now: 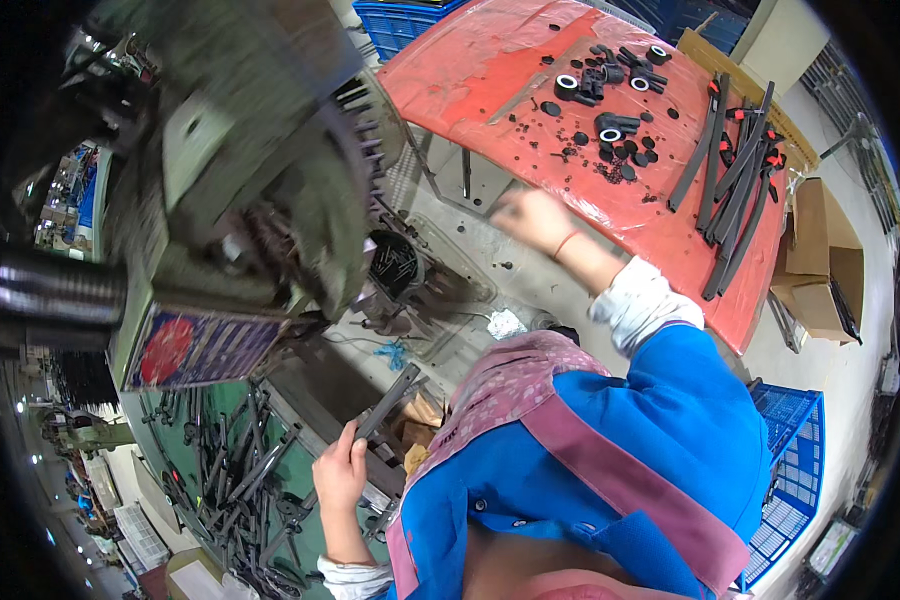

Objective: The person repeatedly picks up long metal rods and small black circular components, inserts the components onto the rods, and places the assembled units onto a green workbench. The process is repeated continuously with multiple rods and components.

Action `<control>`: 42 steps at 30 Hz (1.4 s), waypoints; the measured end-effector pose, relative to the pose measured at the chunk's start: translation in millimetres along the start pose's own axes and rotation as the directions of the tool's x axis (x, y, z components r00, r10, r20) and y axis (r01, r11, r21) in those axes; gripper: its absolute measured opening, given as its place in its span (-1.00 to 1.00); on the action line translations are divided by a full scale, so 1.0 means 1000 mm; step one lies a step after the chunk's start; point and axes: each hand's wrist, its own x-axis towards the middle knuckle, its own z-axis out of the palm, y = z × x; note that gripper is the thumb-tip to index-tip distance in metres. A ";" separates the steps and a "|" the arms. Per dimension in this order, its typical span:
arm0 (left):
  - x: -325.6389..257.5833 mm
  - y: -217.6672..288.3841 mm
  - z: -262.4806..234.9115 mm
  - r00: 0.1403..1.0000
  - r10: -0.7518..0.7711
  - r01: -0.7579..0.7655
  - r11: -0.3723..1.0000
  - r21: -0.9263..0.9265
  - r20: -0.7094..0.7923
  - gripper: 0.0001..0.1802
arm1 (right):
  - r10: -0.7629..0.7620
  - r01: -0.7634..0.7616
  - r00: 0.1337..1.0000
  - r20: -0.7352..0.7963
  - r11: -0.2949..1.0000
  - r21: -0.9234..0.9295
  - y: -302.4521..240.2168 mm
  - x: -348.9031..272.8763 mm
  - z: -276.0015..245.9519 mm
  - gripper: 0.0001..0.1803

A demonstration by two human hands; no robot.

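Bar (388, 400) in L hand (340, 472), lower end unclear, R hand (533, 221) v. blurry

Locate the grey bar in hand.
In the head view, the grey bar is lower left of centre, in the left hand, beside the pink apron.

On the upper-right desk (440, 75), small parts (618, 125) lie around the middle and strips (698, 150) along the right, a cardboard box (808, 235) just beyond. A machine (185, 150) fills the upper left, above a lower-left desk heaped with rods (235, 480); right of that heap, the left hand (340, 475) has a bar (388, 400) in its grip.
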 end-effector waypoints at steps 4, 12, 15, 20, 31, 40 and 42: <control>0.020 0.069 0.026 1.000 -0.025 0.026 0.999 -0.032 0.005 -0.62 | 0.182 -0.218 0.962 -0.204 0.961 -0.169 0.110 0.054 -0.051 -0.61; 0.048 0.138 0.045 0.999 -0.035 0.035 0.999 0.006 0.040 -0.61 | -0.110 0.221 0.973 0.202 0.684 -0.695 0.212 0.151 -0.075 -0.55; 0.054 0.160 0.047 1.000 -0.008 0.008 0.998 0.062 -0.012 -0.58 | -0.086 0.247 0.962 0.261 0.684 -0.686 0.219 0.167 -0.087 -0.60; 0.058 0.171 0.034 0.991 -0.080 0.083 0.996 0.020 -0.107 -0.56 | -0.118 0.098 0.988 -0.099 0.978 -0.182 0.215 0.160 -0.134 -0.54; 0.033 0.143 0.015 0.933 -0.077 0.068 0.997 -0.038 -0.351 -0.60 | -0.626 0.236 0.757 0.189 0.531 0.814 -0.025 -0.021 -0.078 -0.67; -0.009 0.083 0.001 0.934 -0.129 0.072 0.981 -0.179 -0.332 -0.65 | -0.678 0.036 0.690 0.253 0.381 0.924 -0.121 -0.066 -0.029 -0.49; -0.014 0.068 0.002 0.939 -0.122 0.059 0.978 -0.200 -0.320 -0.66 | -0.695 0.037 0.665 0.273 0.396 0.917 -0.134 -0.069 -0.024 -0.52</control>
